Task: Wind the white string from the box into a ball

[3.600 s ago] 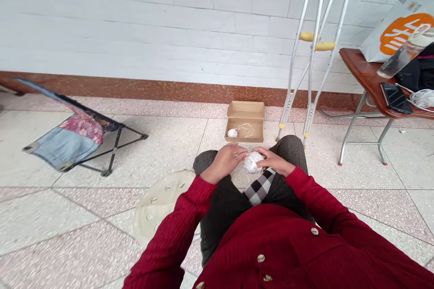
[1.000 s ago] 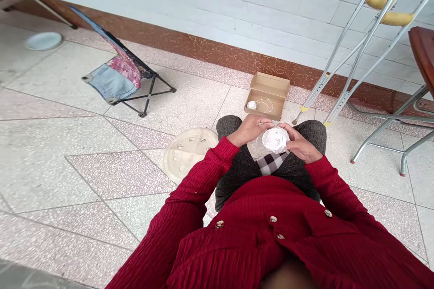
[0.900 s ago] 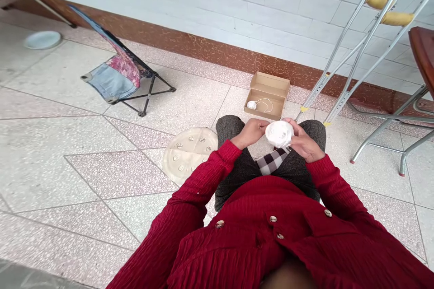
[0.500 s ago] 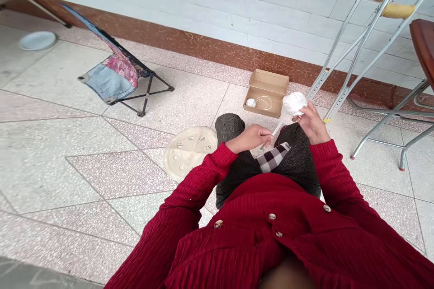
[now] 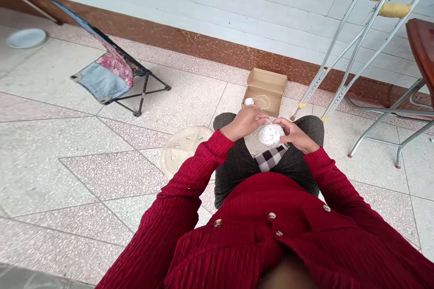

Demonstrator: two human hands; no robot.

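A ball of white string point(image 5: 270, 136) is between my knees, with my right hand point(image 5: 295, 136) closed around its right side. My left hand point(image 5: 249, 122) is pinched at the upper left of the ball, on a short length of white string that its fingertips mostly hide. An open cardboard box point(image 5: 267, 80) lies on the floor just beyond my hands. Inside it are a smaller white ball point(image 5: 249, 101) and a loop of white string. Checked cloth point(image 5: 270, 159) shows between my thighs, under the ball.
A round cream mat or lid point(image 5: 185, 144) lies left of my knee. A low folding chair point(image 5: 105, 81) stands further left, with a pale dish point(image 5: 26, 38) beyond it. Crutches point(image 5: 352, 54) lean on the wall at right, beside a brown chair with metal legs point(image 5: 420, 49).
The ball has come down and left towards my left hand, turned in my right hand. My left hand has risen slightly, and the stretch of string between the hands has shortened.
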